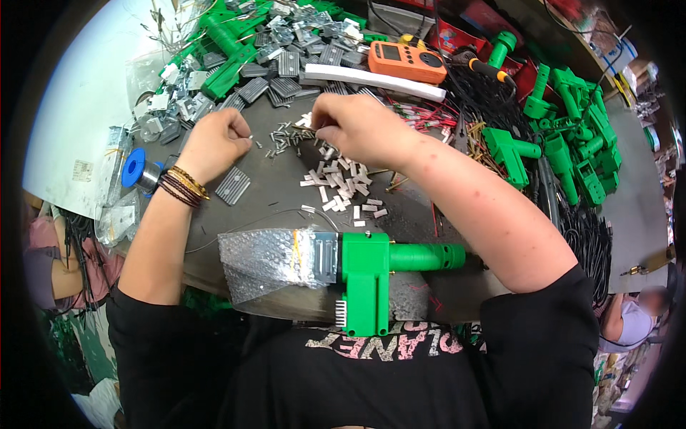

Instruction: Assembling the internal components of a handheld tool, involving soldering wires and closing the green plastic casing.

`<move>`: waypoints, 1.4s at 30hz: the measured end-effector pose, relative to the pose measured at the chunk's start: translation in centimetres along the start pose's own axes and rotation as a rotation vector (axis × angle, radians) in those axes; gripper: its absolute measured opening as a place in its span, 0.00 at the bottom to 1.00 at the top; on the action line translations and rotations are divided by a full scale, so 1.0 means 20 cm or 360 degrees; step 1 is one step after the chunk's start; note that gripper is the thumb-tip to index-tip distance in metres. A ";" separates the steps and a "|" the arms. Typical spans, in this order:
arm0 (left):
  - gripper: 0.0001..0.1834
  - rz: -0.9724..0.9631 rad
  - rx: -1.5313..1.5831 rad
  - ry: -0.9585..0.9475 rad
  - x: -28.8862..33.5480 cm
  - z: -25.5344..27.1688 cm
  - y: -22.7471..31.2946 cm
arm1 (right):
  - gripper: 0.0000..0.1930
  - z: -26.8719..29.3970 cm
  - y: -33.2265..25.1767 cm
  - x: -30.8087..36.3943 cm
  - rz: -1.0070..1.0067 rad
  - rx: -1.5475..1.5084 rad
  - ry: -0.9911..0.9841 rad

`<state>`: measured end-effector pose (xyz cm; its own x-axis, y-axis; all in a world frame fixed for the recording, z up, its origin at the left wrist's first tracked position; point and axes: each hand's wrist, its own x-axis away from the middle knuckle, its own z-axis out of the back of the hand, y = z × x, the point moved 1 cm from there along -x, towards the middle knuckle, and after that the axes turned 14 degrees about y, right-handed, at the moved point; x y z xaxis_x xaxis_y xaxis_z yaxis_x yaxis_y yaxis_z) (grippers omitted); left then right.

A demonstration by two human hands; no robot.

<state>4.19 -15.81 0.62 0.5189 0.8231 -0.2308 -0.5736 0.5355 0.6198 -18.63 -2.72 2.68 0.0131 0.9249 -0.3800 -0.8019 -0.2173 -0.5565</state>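
Observation:
My left hand (214, 145) is closed in a pinch left of a small heap of silver screws (289, 137). A tiny pale bit shows at its fingertips, too small to name. My right hand (361, 130) curls over the heap's right side with thumb and fingers together, and what they hold is hidden. Below the screws lie many small whitish rectangular pieces (343, 182). Nearest me rests a green plastic housing (366, 275) with a tubular handle to the right. Bubble wrap (261, 261) covers a metal part joined to its left side.
Ribbed grey blocks (286, 87) and metal brackets are piled at the back. An orange multimeter (407, 63) lies behind a white strip (371, 80). More green housings (582, 136) and black cables (586, 247) sit at right. A blue solder spool (133, 169) stands by my left wrist.

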 end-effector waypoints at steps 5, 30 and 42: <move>0.07 -0.0060 0.0378 0.0075 0.05 -0.07 0.18 | 0.08 0.27 -0.05 0.20 -0.0300 -0.0232 0.0056; 0.16 -0.0983 0.0627 -0.0719 0.50 -0.48 0.92 | 0.15 0.75 0.13 1.27 -0.0002 0.1066 0.0803; 0.27 -0.1199 0.0443 -0.0619 0.58 -0.47 0.89 | 0.36 1.29 0.41 1.44 -0.1141 -0.0429 0.1582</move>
<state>-6.00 4.99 2.03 0.9034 0.1217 -0.4111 0.1548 0.8015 0.5775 -40.19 30.12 6.30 0.9333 0.2515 -0.2563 -0.2820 0.0713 -0.9568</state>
